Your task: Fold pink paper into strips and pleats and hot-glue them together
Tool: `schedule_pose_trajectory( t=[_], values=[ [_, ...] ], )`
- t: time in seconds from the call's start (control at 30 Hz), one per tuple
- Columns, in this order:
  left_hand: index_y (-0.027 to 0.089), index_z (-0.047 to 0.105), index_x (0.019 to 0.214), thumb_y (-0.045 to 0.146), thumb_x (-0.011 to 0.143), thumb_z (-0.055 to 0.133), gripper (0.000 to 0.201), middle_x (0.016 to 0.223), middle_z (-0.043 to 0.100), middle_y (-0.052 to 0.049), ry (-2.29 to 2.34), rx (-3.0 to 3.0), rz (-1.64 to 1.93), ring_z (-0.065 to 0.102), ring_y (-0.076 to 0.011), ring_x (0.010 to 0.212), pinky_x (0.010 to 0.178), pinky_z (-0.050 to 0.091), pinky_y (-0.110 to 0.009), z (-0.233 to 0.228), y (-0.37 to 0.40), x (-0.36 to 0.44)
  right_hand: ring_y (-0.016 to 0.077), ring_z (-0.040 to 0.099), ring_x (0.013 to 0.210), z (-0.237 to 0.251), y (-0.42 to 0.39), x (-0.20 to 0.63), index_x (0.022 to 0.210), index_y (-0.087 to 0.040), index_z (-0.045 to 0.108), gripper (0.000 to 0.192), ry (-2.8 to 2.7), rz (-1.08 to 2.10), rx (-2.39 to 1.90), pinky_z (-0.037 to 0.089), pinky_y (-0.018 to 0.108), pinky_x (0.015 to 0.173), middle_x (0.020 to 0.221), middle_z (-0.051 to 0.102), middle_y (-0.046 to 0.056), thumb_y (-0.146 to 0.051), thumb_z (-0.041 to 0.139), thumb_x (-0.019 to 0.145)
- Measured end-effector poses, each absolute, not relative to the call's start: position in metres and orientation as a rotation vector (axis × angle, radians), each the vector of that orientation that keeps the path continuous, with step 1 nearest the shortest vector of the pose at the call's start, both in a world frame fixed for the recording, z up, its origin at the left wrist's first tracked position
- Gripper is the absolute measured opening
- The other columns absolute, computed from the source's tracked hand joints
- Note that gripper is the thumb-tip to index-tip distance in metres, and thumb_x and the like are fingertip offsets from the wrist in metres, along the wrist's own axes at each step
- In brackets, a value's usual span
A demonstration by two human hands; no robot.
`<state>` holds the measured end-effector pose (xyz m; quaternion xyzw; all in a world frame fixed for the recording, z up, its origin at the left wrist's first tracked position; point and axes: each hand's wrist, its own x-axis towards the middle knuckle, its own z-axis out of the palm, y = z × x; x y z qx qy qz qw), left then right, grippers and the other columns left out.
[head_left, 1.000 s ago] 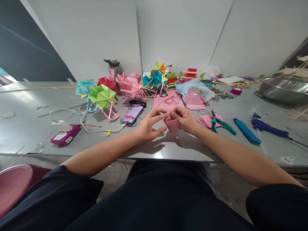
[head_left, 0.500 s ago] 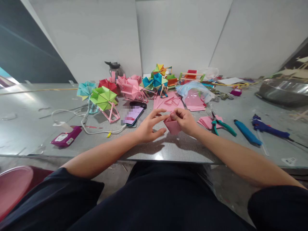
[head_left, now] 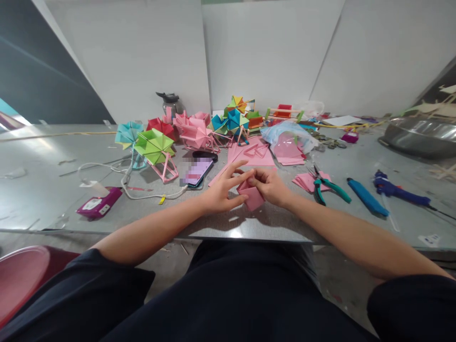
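Observation:
A small pink folded-paper box (head_left: 255, 199) is held just above the table's front part, its open top tilted toward my left hand. My right hand (head_left: 271, 185) pinches its upper right edge between thumb and fingers. On the other side, my left hand (head_left: 224, 192) has its thumb against the box's front face and a finger at the rim, with the index finger stretched out above. Part of the box's rim is hidden by the fingers. Pink paper sheets (head_left: 235, 154) lie behind the hands, with pink triangular frames (head_left: 257, 150) on them.
Left of my hands lie a phone (head_left: 199, 171) on a white cable and a purple power adapter (head_left: 99, 204). To the right are pliers (head_left: 333, 187) on pink paper pieces, a blue cutter (head_left: 367, 197) and a glue gun (head_left: 402, 189). Folded-paper wheels (head_left: 155, 146) stand behind.
The pink box has moved slightly left and toward me, and its opening shows more. My left thumb has come onto its front face. A pink strip now shows behind my left hand.

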<state>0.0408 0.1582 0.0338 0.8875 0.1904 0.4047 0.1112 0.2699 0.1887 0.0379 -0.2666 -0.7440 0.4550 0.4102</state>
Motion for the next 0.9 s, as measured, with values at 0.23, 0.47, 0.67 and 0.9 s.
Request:
schedule_pose_trajectory(
  t=[0.23,0.47,0.67,0.9],
  values=[
    [0.034,0.042,0.173,0.036,0.099,0.075,0.081,0.177,0.032,-0.020,0.603,2.604,1.141,0.051,-0.0397,0.152,0.125,0.046,-0.065,0.031,0.163,0.039,0.0180,0.060,0.072,0.040,0.202,0.276,0.082,-0.022,0.067,0.049,-1.836,0.994,-0.768,0.049,0.033,0.070,0.079,0.070,0.003,-0.070,0.073,0.092],
    [0.037,0.046,0.171,0.040,0.100,0.075,0.076,0.176,0.035,-0.018,0.629,2.594,1.154,0.047,-0.0386,0.156,0.126,0.046,-0.064,0.030,0.166,0.037,0.0155,0.051,0.066,0.042,0.212,0.281,0.073,-0.022,0.060,0.044,-1.783,0.963,-0.823,0.042,0.032,0.066,0.072,0.063,0.001,-0.062,0.077,0.084],
    [0.038,0.045,0.171,0.039,0.099,0.076,0.078,0.179,0.031,-0.017,0.601,2.566,1.134,0.048,-0.0397,0.155,0.126,0.044,-0.067,0.028,0.165,0.036,0.0163,0.055,0.068,0.041,0.205,0.278,0.077,-0.022,0.064,0.045,-1.792,1.037,-0.801,0.045,0.032,0.066,0.076,0.068,0.002,-0.063,0.078,0.086],
    [0.039,0.034,0.176,0.043,0.096,0.081,0.092,0.184,0.021,-0.016,0.554,2.523,1.096,0.039,-0.0429,0.163,0.132,0.036,-0.067,0.029,0.164,0.039,0.0183,0.063,0.070,0.042,0.192,0.271,0.084,-0.022,0.069,0.057,-1.848,1.176,-0.701,0.053,0.035,0.069,0.080,0.074,0.004,-0.079,0.077,0.086]
  ],
)
